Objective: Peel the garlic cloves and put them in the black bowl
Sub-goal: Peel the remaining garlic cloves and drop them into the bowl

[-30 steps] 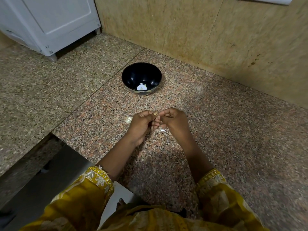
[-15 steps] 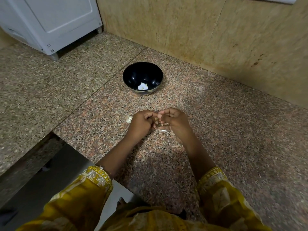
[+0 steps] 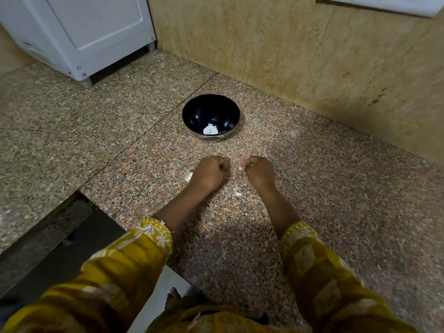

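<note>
Now the right hand [image 3: 260, 174] pinches a pale garlic piece [image 3: 240, 168] in curled fingertips. The left hand [image 3: 208, 173], just beside it, is fisted; whether it grips anything I cannot tell. Another clove [image 3: 188, 176] lies at its left. Farther off, the black bowl [image 3: 199, 111] holds white garlic bits [image 3: 211, 130].

Speckled granite counter [image 3: 324, 212]: black bowl [image 3: 192, 114] stands toward the far edge; one garlic clove [image 3: 188, 176] and peel scraps [image 3: 237, 192] lie mid-counter, apart; white appliance [image 3: 96, 32] stands at far-left corner.
</note>
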